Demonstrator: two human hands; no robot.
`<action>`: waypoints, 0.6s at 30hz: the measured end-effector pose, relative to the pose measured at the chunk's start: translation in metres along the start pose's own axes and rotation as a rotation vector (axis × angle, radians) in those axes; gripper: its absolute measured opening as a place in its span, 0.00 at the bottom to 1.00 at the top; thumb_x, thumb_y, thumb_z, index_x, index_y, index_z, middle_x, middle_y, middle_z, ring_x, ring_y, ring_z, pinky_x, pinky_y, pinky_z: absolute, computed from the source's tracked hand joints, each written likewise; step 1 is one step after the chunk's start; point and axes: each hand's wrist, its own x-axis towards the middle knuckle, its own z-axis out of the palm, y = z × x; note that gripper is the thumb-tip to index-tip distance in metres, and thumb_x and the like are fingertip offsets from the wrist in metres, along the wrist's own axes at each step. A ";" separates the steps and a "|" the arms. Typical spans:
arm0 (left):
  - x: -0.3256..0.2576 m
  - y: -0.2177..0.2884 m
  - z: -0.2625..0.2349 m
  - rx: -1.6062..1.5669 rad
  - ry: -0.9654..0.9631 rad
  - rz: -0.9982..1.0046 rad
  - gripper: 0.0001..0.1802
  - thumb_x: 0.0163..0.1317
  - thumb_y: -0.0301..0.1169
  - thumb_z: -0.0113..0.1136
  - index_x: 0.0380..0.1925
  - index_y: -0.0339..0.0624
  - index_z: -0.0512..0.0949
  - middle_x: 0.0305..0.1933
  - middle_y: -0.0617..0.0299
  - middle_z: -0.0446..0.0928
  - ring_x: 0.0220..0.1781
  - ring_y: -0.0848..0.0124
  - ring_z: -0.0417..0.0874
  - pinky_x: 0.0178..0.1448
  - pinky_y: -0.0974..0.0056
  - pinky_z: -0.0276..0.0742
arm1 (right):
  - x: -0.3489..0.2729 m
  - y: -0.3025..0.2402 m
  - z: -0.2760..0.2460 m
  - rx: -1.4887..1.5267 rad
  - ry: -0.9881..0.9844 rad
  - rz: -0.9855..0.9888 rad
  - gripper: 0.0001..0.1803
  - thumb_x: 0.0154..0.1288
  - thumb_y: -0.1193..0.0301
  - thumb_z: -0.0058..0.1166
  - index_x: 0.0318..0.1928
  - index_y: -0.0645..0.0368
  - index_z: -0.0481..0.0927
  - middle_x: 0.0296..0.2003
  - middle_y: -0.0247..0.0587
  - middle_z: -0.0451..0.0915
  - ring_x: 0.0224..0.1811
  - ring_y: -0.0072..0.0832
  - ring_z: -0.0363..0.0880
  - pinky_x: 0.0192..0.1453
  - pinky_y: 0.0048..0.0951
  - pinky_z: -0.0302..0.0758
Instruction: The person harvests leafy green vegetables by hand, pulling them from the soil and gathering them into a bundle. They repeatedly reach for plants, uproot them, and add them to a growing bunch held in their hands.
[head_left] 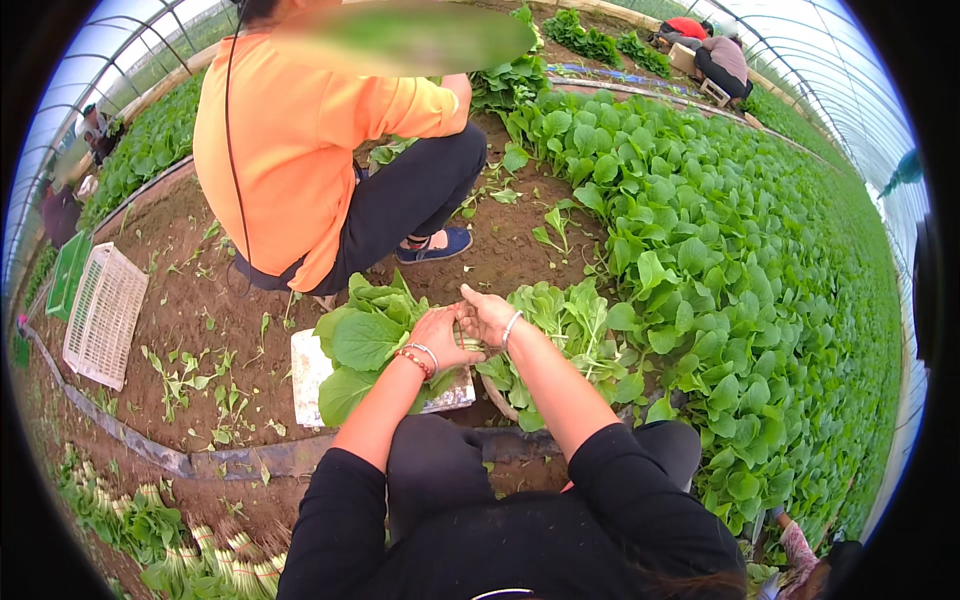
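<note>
Daylight filtered through the polytunnel's ribbed film wall (845, 85) at two o'clock; brown soil floor (180, 295) lay at nine, grey edging strip (240, 463) at eight.

Left forearm (382, 417), bare below long black fabric sleeve (338, 515), angled up and rightward. Right forearm (560, 385), bare below matching black sleeve (640, 490), angled up and leftward. Left wrist (416, 358) wearing silvery bangle (426, 352) and reddish bead bracelet (413, 362); right wrist (512, 328) wearing second silvery bangle (510, 323). Left hand (440, 338) back upward, fingers curled inward. Right hand (486, 316) close against it, thumb (468, 293) raised, fingertips partly hidden. Hands together beyond bent knees in dark trousers (435, 460).
</note>
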 end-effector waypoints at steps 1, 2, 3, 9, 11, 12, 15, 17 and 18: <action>0.001 0.002 -0.002 -0.045 -0.035 -0.092 0.48 0.28 0.53 0.71 0.49 0.34 0.68 0.44 0.48 0.73 0.52 0.57 0.72 0.57 0.59 0.67 | 0.001 0.000 -0.003 0.008 -0.003 0.001 0.20 0.66 0.55 0.44 0.32 0.62 0.74 0.19 0.28 0.74 0.17 0.15 0.71 0.19 0.14 0.70; 0.001 0.003 -0.005 -0.089 -0.066 -0.186 0.48 0.28 0.53 0.71 0.49 0.34 0.68 0.44 0.47 0.73 0.52 0.57 0.72 0.56 0.59 0.68 | 0.004 0.002 -0.006 0.013 -0.010 0.003 0.20 0.66 0.56 0.43 0.31 0.62 0.74 0.20 0.29 0.75 0.17 0.15 0.71 0.19 0.14 0.71; 0.004 0.001 -0.004 -0.117 -0.084 -0.235 0.52 0.27 0.52 0.72 0.53 0.34 0.64 0.47 0.45 0.71 0.53 0.57 0.71 0.54 0.59 0.70 | 0.007 0.003 -0.011 0.034 0.002 0.002 0.21 0.66 0.55 0.43 0.31 0.62 0.74 0.20 0.29 0.75 0.17 0.15 0.71 0.19 0.14 0.71; 0.009 0.001 0.008 0.193 -0.159 0.033 0.72 0.20 0.51 0.75 0.64 0.36 0.42 0.56 0.44 0.63 0.59 0.53 0.65 0.64 0.56 0.59 | -0.003 0.003 -0.018 -1.136 0.255 -0.472 0.27 0.63 0.55 0.46 0.50 0.67 0.66 0.23 0.38 0.78 0.20 0.26 0.76 0.25 0.25 0.75; 0.005 -0.003 0.007 0.277 -0.208 0.038 0.71 0.21 0.50 0.75 0.64 0.37 0.43 0.57 0.45 0.63 0.59 0.54 0.65 0.66 0.56 0.55 | -0.046 -0.008 -0.004 -1.365 0.288 -0.740 0.34 0.62 0.57 0.47 0.60 0.67 0.55 0.24 0.38 0.77 0.22 0.27 0.77 0.28 0.24 0.74; 0.001 -0.005 0.003 0.306 -0.222 0.015 0.69 0.22 0.48 0.75 0.64 0.37 0.45 0.58 0.46 0.63 0.60 0.55 0.64 0.67 0.56 0.53 | -0.101 -0.035 0.019 -1.087 0.078 -0.462 0.37 0.62 0.59 0.47 0.64 0.66 0.49 0.25 0.38 0.77 0.23 0.26 0.77 0.29 0.23 0.74; 0.003 -0.007 0.008 0.359 -0.235 0.029 0.64 0.25 0.46 0.74 0.63 0.38 0.49 0.58 0.49 0.64 0.61 0.58 0.63 0.68 0.55 0.50 | -0.182 -0.046 -0.022 -0.929 0.039 -0.431 0.32 0.63 0.64 0.49 0.64 0.61 0.53 0.25 0.36 0.76 0.24 0.21 0.75 0.29 0.21 0.73; 0.004 -0.014 0.019 0.354 -0.129 0.095 0.58 0.25 0.44 0.73 0.60 0.39 0.55 0.53 0.51 0.69 0.57 0.58 0.69 0.66 0.52 0.55 | -0.212 -0.033 -0.067 -0.928 0.189 -0.450 0.28 0.63 0.65 0.48 0.61 0.61 0.59 0.24 0.34 0.76 0.25 0.20 0.74 0.31 0.20 0.72; 0.001 -0.011 0.018 0.343 -0.104 0.107 0.57 0.25 0.44 0.72 0.60 0.39 0.56 0.53 0.51 0.70 0.56 0.58 0.69 0.66 0.52 0.55 | -0.229 -0.026 -0.083 -0.931 0.289 -0.435 0.26 0.62 0.65 0.49 0.59 0.61 0.62 0.26 0.35 0.76 0.26 0.18 0.74 0.33 0.20 0.72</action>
